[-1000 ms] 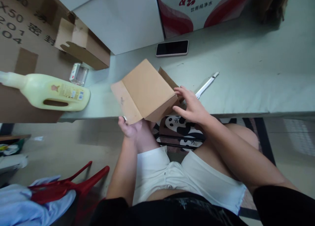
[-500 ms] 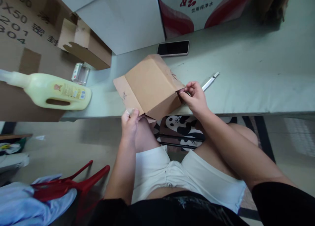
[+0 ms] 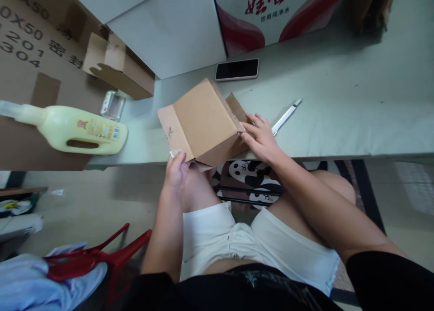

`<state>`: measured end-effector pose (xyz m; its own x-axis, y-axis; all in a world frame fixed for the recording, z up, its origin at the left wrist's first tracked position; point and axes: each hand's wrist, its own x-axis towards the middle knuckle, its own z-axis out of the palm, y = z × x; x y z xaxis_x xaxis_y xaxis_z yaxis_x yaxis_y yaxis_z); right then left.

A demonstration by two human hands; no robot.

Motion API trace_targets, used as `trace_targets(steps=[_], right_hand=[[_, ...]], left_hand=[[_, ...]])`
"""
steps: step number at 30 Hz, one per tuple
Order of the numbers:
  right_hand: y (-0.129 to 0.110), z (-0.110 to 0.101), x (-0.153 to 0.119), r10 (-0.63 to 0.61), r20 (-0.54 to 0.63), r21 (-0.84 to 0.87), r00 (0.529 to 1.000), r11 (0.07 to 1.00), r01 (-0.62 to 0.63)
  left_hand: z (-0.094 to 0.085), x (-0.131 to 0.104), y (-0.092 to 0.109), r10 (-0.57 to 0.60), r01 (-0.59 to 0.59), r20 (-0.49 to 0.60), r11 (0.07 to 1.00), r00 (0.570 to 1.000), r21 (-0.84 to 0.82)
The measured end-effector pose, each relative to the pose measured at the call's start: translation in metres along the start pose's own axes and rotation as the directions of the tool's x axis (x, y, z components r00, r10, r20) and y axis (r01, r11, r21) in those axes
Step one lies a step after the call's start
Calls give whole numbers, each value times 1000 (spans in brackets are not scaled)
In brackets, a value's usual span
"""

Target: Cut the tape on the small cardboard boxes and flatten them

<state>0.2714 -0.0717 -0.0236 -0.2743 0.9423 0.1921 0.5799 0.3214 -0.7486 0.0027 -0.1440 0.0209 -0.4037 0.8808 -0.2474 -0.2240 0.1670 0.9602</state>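
A brown cardboard box with flaps folded out lies tilted at the near edge of the pale green tabletop. My left hand pinches the lower corner of its left flap between thumb and fingers. At the box's right end, my right hand rests its spread fingertips against the edge, beside a flap that stands out behind. Just right of that hand lies a white, pen-like cutter. Beyond the box is a phone with a dark screen.
At the left lie a yellow pump bottle, a small clear container and a small open carton. White boxes and a red-and-white carton stand at the back. A red chair is on the floor.
My right hand has let go of the right flap and its fingers have spread along the box edge. That flap now sticks out at the back right. My left hand keeps its pinch.
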Motion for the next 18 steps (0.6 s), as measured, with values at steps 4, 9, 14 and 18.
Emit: trace_targets(steps=[4, 9, 14, 18], right_hand=[[-1, -3, 4, -124, -46, 97, 991, 987, 128], [-10, -12, 8, -206, 36, 174, 978, 965, 197], [-8, -10, 7, -212, 66, 216, 975, 957, 194], [-5, -7, 7, -158, 50, 229, 986, 963, 143]], left_hand=[[-4, 2, -4, -28, 28, 6, 998, 1000, -51], [-2, 1, -6, -63, 63, 15, 998, 998, -24], [-1, 2, -7, -62, 61, 9, 997, 998, 35], [0, 2, -9, -51, 55, -56, 996, 997, 74]])
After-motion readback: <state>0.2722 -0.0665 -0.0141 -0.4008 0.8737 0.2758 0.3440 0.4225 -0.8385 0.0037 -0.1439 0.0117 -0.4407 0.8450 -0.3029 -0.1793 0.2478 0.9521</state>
